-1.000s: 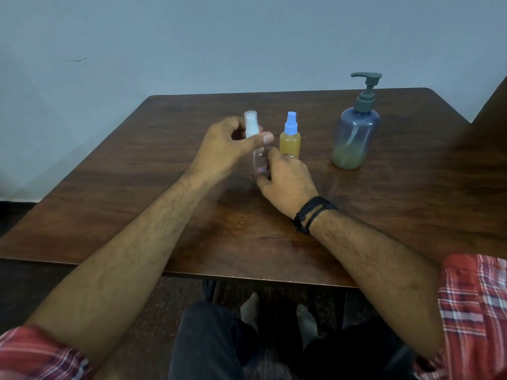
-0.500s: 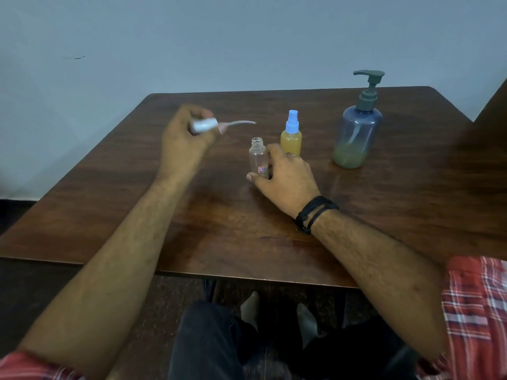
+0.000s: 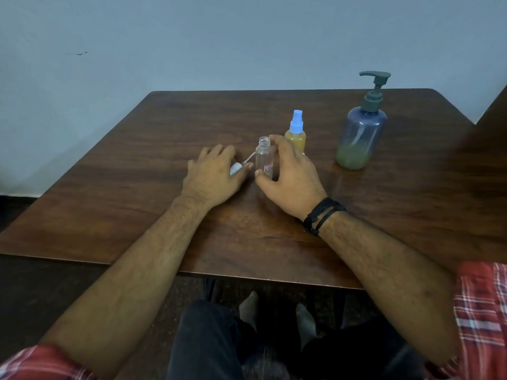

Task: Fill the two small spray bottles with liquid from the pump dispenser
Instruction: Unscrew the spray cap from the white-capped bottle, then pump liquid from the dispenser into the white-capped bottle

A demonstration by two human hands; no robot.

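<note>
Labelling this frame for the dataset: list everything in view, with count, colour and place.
Clear small plastic bottle: 1, transparent with red label, uncapped, table centre.
White spray cap with dip tube: 1, white, left of the clear bottle.
Yellow small spray bottle with blue cap: 1, behind the clear bottle.
Blue-tinted pump dispenser with grey pump: 1, greenish liquid low inside, back right.
Dark wooden table: 1, brown.
Black wrist bands: right wrist.
Left hand: on the spray cap.
Right hand: around the clear bottle.

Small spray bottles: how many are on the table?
2: the uncapped clear bottle held by the right hand, and the blue-capped yellow bottle just behind it. None seem hidden.
</note>
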